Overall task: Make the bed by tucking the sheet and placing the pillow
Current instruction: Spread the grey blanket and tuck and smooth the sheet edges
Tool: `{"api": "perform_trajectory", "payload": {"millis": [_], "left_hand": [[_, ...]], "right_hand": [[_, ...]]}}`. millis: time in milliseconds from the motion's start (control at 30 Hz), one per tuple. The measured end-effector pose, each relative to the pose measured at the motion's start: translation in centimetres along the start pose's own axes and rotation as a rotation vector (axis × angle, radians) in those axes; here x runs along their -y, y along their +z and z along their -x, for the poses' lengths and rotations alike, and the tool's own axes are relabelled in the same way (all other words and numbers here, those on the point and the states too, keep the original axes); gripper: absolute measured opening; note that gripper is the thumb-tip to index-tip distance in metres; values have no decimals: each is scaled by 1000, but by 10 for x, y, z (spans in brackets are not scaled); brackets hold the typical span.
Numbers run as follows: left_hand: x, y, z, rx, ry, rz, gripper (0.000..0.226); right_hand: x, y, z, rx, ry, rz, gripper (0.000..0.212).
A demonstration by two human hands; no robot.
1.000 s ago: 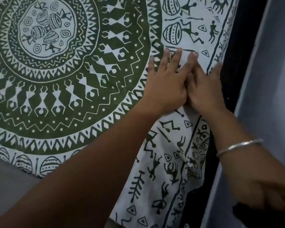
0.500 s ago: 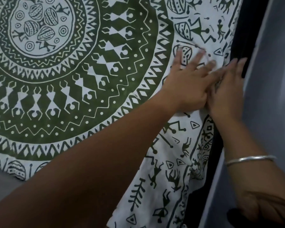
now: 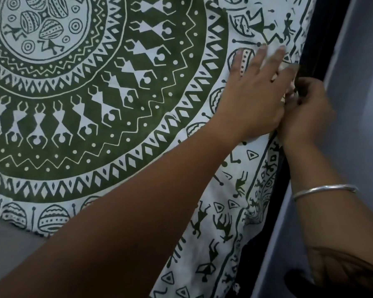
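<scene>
A white sheet (image 3: 121, 104) printed with a large green mandala and small dark figures covers the bed. My left hand (image 3: 254, 93) lies flat on it near the right border, fingers spread and straight. My right hand (image 3: 304, 112) sits at the bed's right edge with fingers curled, pinching the sheet's border where it meets the dark gap. A silver bangle (image 3: 323, 190) circles my right wrist. No pillow is in view.
A dark gap (image 3: 323, 39) runs along the bed's right side, between the sheet's edge and a pale grey wall (image 3: 362, 82). Bare grey mattress (image 3: 7, 244) shows at the lower left, beyond the sheet's hem.
Both hands slid along the sheet toward the right edge. My right hand went from lying flat to curling over the border at the gap.
</scene>
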State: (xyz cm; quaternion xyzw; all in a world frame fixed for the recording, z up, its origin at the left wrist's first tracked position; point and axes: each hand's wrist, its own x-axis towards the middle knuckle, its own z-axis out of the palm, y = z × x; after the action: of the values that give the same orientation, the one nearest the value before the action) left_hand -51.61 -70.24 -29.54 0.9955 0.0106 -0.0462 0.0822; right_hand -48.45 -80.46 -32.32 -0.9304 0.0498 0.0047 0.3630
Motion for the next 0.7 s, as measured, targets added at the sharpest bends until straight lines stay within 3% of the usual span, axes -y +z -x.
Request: {"api": "perform_trajectory", "payload": {"millis": [67, 133, 233, 300, 467, 567, 633, 700], "left_hand": [[9, 0, 4, 24, -76, 26, 58], [21, -1, 4, 49, -69, 95, 54], [35, -6, 0, -28, -45, 182, 55], [47, -10, -9, -82, -97, 162, 56], [74, -23, -54, 26, -198, 77, 61], [74, -26, -81, 29, -209, -56, 60], [77, -29, -96, 41, -189, -120, 47], [84, -31, -110, 65, -209, -160, 44]], "right_hand": [[11, -1, 3, -35, -54, 72, 37], [22, -1, 5, -43, -254, 142, 41], [37, 7, -1, 178, -550, 267, 48], [46, 12, -13, 328, -552, 332, 58], [74, 20, -60, 336, -459, 515, 66], [91, 29, -80, 429, -451, 752, 47], [103, 36, -86, 443, -456, 840, 41], [106, 44, -96, 481, -466, 809, 59]]}}
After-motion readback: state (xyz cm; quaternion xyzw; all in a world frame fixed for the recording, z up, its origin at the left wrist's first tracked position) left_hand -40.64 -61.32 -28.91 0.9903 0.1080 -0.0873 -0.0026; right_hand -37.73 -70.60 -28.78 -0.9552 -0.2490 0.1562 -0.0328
